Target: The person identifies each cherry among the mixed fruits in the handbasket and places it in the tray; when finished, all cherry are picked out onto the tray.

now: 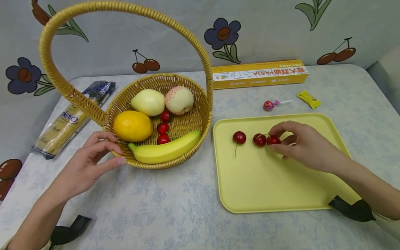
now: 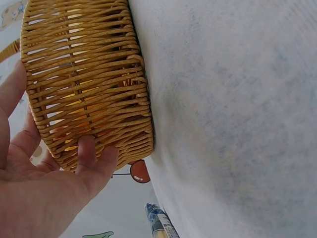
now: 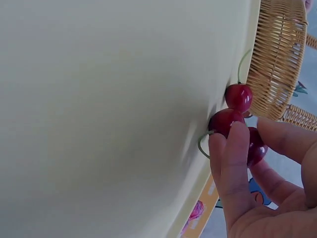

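Note:
My left hand (image 1: 90,165) grips the near-left rim of a wicker basket (image 1: 200,144), thumb at the rim and fingers against the woven wall (image 2: 89,64). Inside the basket are a banana (image 1: 165,149), a lemon-yellow fruit (image 1: 132,125), a pale pear-like fruit (image 1: 148,102), a peach (image 1: 179,100) and three cherries in a row. Over a yellow tray (image 1: 250,187), my right hand (image 1: 301,146) pinches a red cherry (image 3: 256,147) between thumb and fingers. Close beside it lies a second cherry (image 1: 259,140), and a third cherry (image 1: 239,137) with its stem is farther left.
A pasta box (image 1: 259,74) stands along the back by the wall. Between it and the tray lie a lollipop (image 1: 269,105) and a yellow wrapped candy (image 1: 309,99). A bag of spaghetti (image 1: 65,128) lies left of the basket, whose tall handle (image 1: 131,6) arches over it.

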### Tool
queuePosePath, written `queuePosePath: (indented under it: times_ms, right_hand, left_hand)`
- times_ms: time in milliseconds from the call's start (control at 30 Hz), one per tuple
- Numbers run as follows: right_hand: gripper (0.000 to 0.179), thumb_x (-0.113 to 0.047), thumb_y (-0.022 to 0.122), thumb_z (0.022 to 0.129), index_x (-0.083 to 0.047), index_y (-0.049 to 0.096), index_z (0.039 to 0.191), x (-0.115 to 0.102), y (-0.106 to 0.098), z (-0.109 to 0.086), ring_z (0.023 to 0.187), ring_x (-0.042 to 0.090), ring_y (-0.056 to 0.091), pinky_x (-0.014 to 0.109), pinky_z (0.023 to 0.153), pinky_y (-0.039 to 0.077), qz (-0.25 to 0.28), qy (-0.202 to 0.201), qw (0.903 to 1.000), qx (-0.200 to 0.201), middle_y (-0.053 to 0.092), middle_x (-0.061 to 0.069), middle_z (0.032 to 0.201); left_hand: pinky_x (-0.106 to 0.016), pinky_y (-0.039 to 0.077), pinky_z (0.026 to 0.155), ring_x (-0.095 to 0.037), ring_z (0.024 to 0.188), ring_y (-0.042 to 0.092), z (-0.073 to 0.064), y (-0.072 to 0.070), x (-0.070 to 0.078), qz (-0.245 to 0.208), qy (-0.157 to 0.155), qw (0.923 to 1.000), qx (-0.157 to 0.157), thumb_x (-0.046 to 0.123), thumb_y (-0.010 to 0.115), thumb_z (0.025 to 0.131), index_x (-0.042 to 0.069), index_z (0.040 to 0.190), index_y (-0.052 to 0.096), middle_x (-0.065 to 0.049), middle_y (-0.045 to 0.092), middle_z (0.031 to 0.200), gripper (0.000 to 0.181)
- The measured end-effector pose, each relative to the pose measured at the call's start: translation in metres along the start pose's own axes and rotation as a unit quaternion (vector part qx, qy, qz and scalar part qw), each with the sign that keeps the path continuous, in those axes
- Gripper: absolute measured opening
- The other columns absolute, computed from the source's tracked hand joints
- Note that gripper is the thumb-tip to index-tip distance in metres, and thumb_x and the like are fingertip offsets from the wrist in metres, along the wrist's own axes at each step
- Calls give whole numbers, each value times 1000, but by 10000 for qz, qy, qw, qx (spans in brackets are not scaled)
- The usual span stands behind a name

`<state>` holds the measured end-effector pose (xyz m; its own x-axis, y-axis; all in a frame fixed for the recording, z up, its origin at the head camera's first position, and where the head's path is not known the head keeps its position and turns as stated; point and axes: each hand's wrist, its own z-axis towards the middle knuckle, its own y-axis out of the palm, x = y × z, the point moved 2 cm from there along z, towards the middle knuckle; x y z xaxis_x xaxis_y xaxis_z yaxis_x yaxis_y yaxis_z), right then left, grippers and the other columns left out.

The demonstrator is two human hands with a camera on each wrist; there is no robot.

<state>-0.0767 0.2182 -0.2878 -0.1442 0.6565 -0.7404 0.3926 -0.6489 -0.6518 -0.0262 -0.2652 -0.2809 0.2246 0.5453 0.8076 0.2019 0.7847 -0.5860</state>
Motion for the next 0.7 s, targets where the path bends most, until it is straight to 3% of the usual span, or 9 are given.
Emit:
queuePosePath:
  times_ms: [200, 433, 700]
  right_hand:
    - [29, -6, 74, 88, 0, 62, 114, 1, 3, 2, 78, 19, 68, 27, 61, 57, -219, -1, 9998, -22, 60, 15, 112]
    - [29, -13, 71, 93, -2, 63, 118, 4, 0, 8, 68, 17, 63, 29, 53, 54, -626, 304, 9975, -74, 63, 14, 108]
    - [32, -19, 73, 92, -2, 64, 117, 9, -1, 11, 71, 19, 61, 30, 51, 52, -820, 383, 9959, -71, 65, 14, 105]
  left_hand:
    - [-8, 37, 96, -15, 114, 40, 0, 0, 0, 2, 30, 10000, 1, -8, 66, 90, 3, 97, 65, -8, 40, 123, 13]
    - [-8, 37, 96, -15, 113, 40, 0, 0, 0, -4, 81, 10000, 4, -9, 66, 89, 3, 97, 65, -9, 40, 122, 14]
    - [-7, 37, 96, -15, 113, 40, 0, 0, 0, 21, 28, 10000, 4, -8, 67, 90, 3, 97, 65, -9, 40, 123, 13]
